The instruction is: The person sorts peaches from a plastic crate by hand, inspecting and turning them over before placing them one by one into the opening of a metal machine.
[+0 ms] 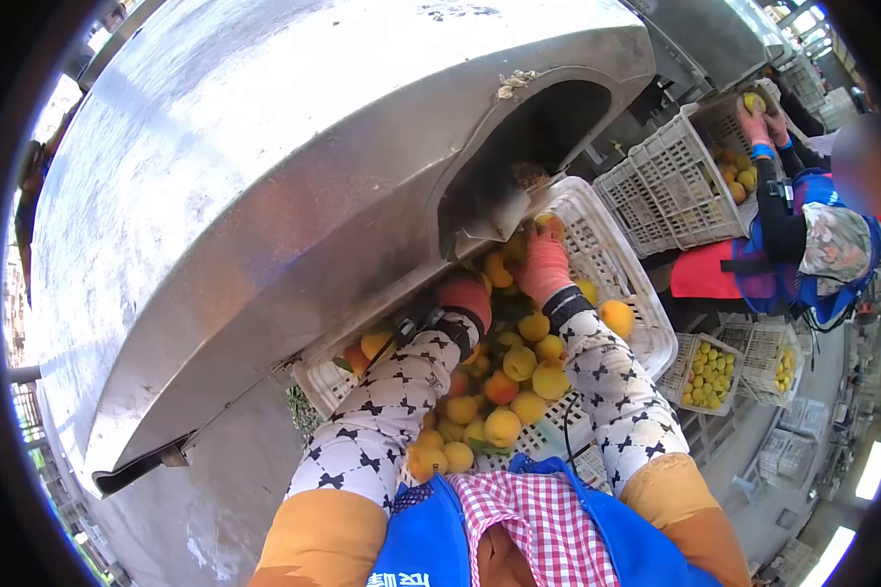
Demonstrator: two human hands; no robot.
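Note:
Yellow-orange peaches, some with a red blush, fill much of a white plastic crate in front of me. My right hand, in a pink glove, is at the crate's far end with its fingers closed round a peach. Deeper in, beside the metal machine, my left hand reaches down among the fruit. Its fingers are hidden, so what it touches does not show. Patterned white sleeves cover both forearms.
A large metal machine with a dark opening overhangs the crate. At right, a co-worker in a blue vest holds a fruit over another slatted crate. Lower right stand crates of yellow fruit.

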